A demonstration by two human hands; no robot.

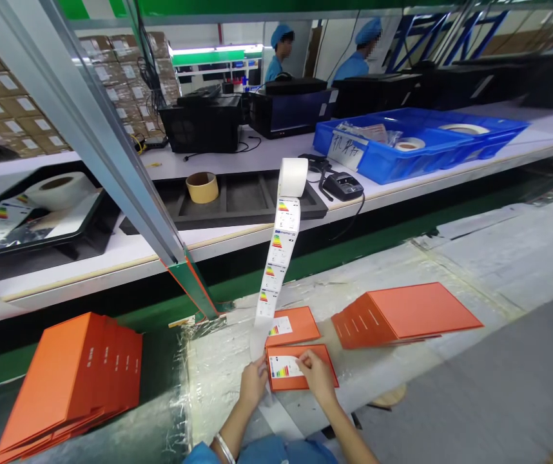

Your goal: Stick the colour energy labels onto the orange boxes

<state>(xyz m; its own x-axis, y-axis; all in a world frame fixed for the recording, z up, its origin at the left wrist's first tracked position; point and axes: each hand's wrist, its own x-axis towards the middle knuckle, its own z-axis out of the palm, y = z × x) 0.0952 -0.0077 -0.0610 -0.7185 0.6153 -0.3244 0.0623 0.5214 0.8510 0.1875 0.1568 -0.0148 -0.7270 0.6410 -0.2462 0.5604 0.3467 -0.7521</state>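
Note:
A white energy label (283, 367) with coloured bars lies over the front orange box (300, 385). My right hand (319, 377) pinches the label's right end, thumb and forefinger together. Along the box's left edge, my left hand (253, 381) has its fingers closed beside the strip of backing paper; what they grip is partly hidden. The label strip (276, 258) hangs from a label roll (293, 177) on the shelf edge and runs down past my left hand. Just behind the front box lies a second orange box (300, 323), also bearing a label.
Stacked orange boxes stand at right (421, 309) and left (64, 374). A metal post (126, 174) rises at left. The shelf holds a black tray (247, 200) with a tape roll (202, 187), a black device (343, 185) and blue bins (392, 164). Two people are in the background.

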